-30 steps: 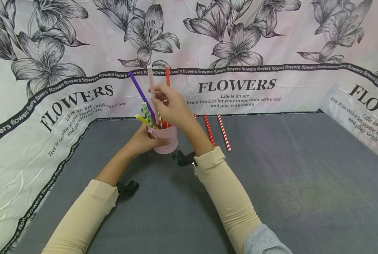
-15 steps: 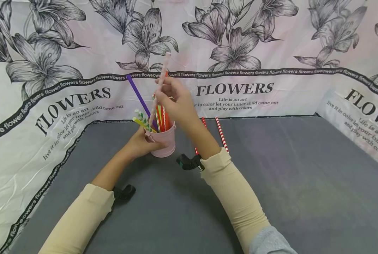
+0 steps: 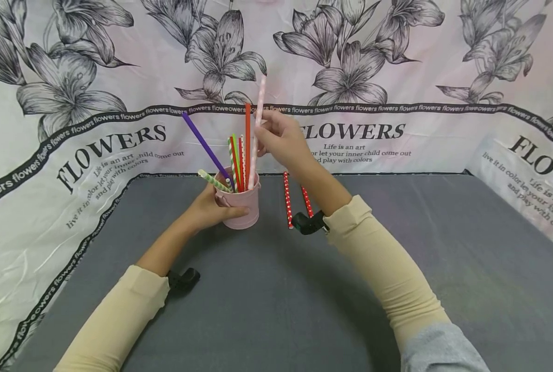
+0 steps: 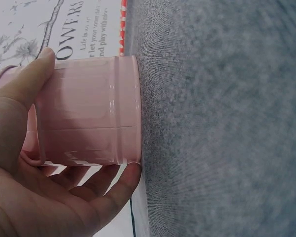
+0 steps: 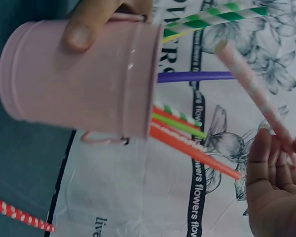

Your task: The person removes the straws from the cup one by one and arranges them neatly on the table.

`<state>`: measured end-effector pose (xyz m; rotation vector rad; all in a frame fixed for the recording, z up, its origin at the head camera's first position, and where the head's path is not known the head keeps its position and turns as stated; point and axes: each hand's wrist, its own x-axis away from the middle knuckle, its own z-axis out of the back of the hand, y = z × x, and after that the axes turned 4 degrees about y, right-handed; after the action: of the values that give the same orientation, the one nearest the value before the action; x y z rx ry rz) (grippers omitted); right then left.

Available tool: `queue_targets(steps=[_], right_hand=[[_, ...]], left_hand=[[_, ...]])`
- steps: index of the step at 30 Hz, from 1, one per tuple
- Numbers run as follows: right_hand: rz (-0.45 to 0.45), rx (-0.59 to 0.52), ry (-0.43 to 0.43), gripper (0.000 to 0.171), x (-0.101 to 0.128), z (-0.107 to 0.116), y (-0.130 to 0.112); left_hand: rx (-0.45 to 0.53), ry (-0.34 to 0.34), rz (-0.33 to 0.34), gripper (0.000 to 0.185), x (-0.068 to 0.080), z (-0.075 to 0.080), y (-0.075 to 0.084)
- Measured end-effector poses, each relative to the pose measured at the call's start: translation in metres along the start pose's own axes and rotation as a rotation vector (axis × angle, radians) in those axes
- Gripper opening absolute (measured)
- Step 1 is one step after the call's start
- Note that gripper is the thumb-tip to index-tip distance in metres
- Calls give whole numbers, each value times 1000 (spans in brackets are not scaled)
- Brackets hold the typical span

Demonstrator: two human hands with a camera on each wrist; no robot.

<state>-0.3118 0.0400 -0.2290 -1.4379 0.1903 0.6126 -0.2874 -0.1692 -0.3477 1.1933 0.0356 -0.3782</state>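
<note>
We are gripping the cup (image 3: pixel 239 206) with our left hand (image 3: pixel 208 209); our right hand (image 3: pixel 281 139), just above, is pinching a pink straw (image 3: pixel 256 135).

Both forearms are covered by close-fitting cream sleeves (image 3: pixel 118 315) that run from the elbow region to a plain cuff ending just short of each wrist. Above the right sleeve (image 3: pixel 383 268), nearest the camera, a grey outer garment edge (image 3: pixel 439 351) overlaps the cream fabric. A small black camera mount is strapped at each wrist: the left wrist unit (image 3: pixel 183 280) sits directly beside the left cuff, and the right wrist unit (image 3: pixel 309 223) sits directly beside the right cuff, showing a small teal detail on its housing.
</note>
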Motion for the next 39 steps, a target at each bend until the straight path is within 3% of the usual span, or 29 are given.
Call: queue_targets(steps=[5,9,29,39], right_hand=[[-52,165,-112,42,1,1,6],[-97,237,-151,50,4,1,8],[-344,196,-201,51,16,27,31],[-446,276,-215,47,16,54,46]], left_hand=[[16,0,-6,95,0,0,-1],[0,3,-5,95,0,0,-1],[13,12,15,97,3,-2,0],[-5,21,18,96,3,-2,2]])
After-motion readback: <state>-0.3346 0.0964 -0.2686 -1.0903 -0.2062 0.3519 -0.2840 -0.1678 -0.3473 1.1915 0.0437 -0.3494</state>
